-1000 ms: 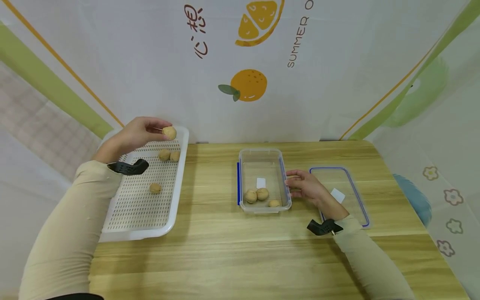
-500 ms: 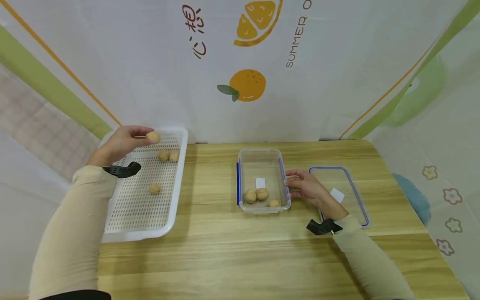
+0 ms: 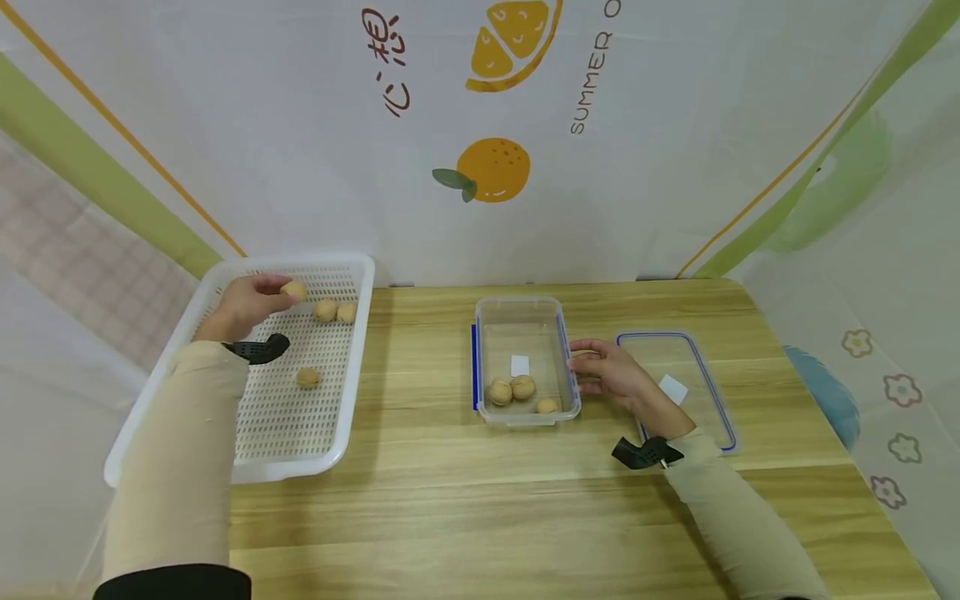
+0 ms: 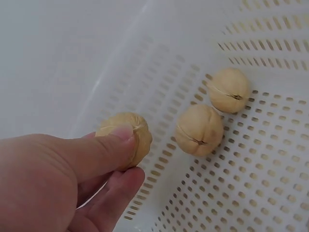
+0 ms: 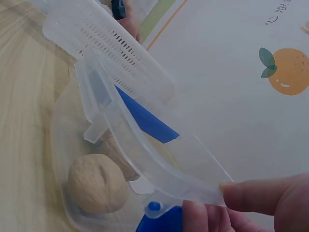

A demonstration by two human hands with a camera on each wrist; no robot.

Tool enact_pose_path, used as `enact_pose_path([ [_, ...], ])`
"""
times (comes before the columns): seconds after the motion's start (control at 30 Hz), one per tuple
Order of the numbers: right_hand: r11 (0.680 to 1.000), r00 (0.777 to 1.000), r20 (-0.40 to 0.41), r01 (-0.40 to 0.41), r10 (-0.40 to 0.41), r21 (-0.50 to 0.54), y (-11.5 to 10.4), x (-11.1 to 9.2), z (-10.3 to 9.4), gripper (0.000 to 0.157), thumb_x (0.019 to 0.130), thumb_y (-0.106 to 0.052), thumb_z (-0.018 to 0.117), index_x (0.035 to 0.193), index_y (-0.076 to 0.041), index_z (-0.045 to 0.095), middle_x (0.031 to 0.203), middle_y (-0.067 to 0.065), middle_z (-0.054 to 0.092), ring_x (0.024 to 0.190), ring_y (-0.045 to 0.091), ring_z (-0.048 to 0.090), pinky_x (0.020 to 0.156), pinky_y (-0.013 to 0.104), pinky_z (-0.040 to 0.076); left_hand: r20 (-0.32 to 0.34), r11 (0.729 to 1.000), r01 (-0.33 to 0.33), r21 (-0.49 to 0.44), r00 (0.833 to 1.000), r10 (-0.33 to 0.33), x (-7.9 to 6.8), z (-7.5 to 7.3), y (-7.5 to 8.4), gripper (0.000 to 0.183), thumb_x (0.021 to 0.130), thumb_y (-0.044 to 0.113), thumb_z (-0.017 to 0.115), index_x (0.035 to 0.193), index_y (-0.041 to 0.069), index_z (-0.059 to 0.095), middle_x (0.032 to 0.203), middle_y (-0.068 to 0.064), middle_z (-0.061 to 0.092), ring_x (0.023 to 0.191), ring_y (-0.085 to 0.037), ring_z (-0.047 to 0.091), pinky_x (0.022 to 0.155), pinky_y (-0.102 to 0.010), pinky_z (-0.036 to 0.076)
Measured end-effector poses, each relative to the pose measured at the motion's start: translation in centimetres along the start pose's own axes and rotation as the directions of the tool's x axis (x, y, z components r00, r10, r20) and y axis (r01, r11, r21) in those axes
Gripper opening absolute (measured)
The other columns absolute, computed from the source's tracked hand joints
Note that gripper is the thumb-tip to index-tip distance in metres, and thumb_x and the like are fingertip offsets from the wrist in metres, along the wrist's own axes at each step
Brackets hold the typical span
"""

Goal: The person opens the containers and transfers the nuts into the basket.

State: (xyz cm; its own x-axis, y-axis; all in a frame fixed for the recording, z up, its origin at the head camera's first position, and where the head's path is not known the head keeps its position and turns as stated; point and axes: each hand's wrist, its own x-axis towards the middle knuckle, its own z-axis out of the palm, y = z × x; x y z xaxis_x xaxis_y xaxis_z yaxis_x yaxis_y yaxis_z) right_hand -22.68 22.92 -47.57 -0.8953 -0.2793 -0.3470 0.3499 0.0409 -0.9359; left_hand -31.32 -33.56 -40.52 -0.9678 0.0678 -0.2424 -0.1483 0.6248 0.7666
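Note:
My left hand [image 3: 251,302] pinches a walnut [image 4: 126,140] between thumb and fingers, over the back left part of the white perforated basket [image 3: 352,392]. Two walnuts [image 3: 335,311] lie side by side near the basket's back right, and another walnut [image 3: 308,377] sits nearer its middle. To the right, the fingers of my right hand [image 3: 617,372] grip the right side wall of a clear plastic container [image 3: 517,321]; in the right wrist view the thumb is at its rim. Inside that container are three walnuts [image 3: 522,387] and a small white slip [image 3: 520,365].
A clear lid [image 3: 660,354] with a blue seal lies right of the container, partly under my right forearm. Blue side latches [image 3: 475,367] hang folded out. The wooden table [image 3: 450,517] meets a printed white cloth [image 3: 420,233] at the back.
My left hand has moved left and down toward the basket floor, carrying the walnut. The right hand and the container stay where they were.

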Motion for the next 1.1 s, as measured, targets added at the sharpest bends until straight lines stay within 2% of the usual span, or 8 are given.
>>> enact_pose_path([
  [0.07,1.000,1.000,0.001,0.001,-0.001,-0.002,0.1,0.0,0.0,0.045,0.102,-0.002,0.057,0.142,0.010,0.039,0.101,0.001,0.060,0.084,0.010,0.064,0.069,0.024,0.058,-0.032,1.000,0.002,-0.004,0.999,-0.002,0.1,0.3,-0.4,0.056,0.103,0.012,0.060,0.149,-0.011,0.038,0.139,-0.023,0.048,0.100,-0.004,0.049,0.087,-0.018,0.047],
  [0.17,1.000,1.000,0.008,0.004,-0.004,-0.005,0.1,0.0,0.0,0.045,0.102,-0.003,0.057,0.142,0.010,0.039,0.102,0.001,0.060,0.085,0.010,0.064,0.070,0.024,0.058,-0.085,1.000,0.014,-0.015,0.996,-0.016,0.4,0.8,-1.0,0.055,0.100,0.007,0.062,0.146,-0.014,0.040,0.131,-0.022,0.052,0.091,0.000,0.049,0.078,-0.013,0.047],
  [0.3,1.000,1.000,0.008,0.004,-0.004,-0.005,0.1,0.0,0.0,0.044,0.103,-0.002,0.056,0.142,0.010,0.039,0.102,0.001,0.061,0.085,0.010,0.064,0.070,0.024,0.058,-0.125,0.997,0.064,-0.040,0.990,-0.068,1.1,1.2,-2.0,0.056,0.098,0.008,0.065,0.146,-0.013,0.042,0.124,-0.017,0.055,0.087,0.000,0.050,0.076,-0.015,0.047],
  [0.5,1.000,1.000,0.011,0.011,-0.011,-0.004,0.1,0.2,0.0,0.044,0.103,-0.003,0.056,0.142,0.010,0.039,0.102,0.000,0.061,0.085,0.009,0.064,0.069,0.023,0.058,-0.123,0.989,0.141,-0.049,0.982,-0.147,1.6,1.6,-2.7,0.063,0.097,0.016,0.069,0.148,-0.009,0.042,0.128,-0.018,0.056,0.096,-0.011,0.054,0.081,-0.021,0.047],
  [0.63,1.000,1.000,0.017,0.014,-0.014,-0.006,0.0,0.1,0.1,0.046,0.103,-0.003,0.056,0.142,0.011,0.038,0.103,0.000,0.060,0.086,0.009,0.064,0.070,0.023,0.058,-0.119,0.984,0.155,-0.092,0.979,-0.165,1.7,2.0,-2.7,0.063,0.096,0.014,0.070,0.147,-0.011,0.042,0.118,-0.011,0.061,0.082,0.000,0.056,0.074,-0.016,0.049],
  [0.73,1.000,1.000,0.015,0.010,-0.010,-0.001,0.0,0.1,0.1,0.046,0.103,-0.003,0.057,0.142,0.011,0.037,0.104,0.001,0.059,0.086,0.009,0.064,0.070,0.023,0.058,-0.117,0.969,0.168,-0.178,0.975,-0.191,1.9,2.5,-2.8,0.063,0.096,0.010,0.069,0.147,-0.013,0.040,0.109,-0.008,0.061,0.070,0.006,0.058,0.069,-0.013,0.052],
  [0.87,1.000,1.000,0.018,0.012,-0.012,0.007,-0.1,0.1,0.2,0.044,0.102,-0.003,0.058,0.140,0.010,0.040,0.104,0.001,0.060,0.087,0.010,0.064,0.070,0.024,0.058,-0.116,0.954,0.191,-0.231,0.968,-0.222,2.1,3.0,-3.0,0.063,0.098,0.008,0.067,0.149,-0.014,0.037,0.118,-0.014,0.059,0.066,0.008,0.058,0.069,-0.013,0.053],
  [1.1,1.000,1.000,0.022,0.008,-0.008,-0.009,0.0,0.1,0.0,0.045,0.103,-0.002,0.056,0.142,0.011,0.038,0.102,0.000,0.061,0.085,0.009,0.064,0.070,0.024,0.058,-0.137,0.948,0.225,-0.223,0.956,-0.259,2.7,3.5,-2.8,0.061,0.098,0.011,0.067,0.148,-0.012,0.040,0.133,-0.022,0.054,0.064,0.007,0.058,0.067,-0.013,0.054],
])
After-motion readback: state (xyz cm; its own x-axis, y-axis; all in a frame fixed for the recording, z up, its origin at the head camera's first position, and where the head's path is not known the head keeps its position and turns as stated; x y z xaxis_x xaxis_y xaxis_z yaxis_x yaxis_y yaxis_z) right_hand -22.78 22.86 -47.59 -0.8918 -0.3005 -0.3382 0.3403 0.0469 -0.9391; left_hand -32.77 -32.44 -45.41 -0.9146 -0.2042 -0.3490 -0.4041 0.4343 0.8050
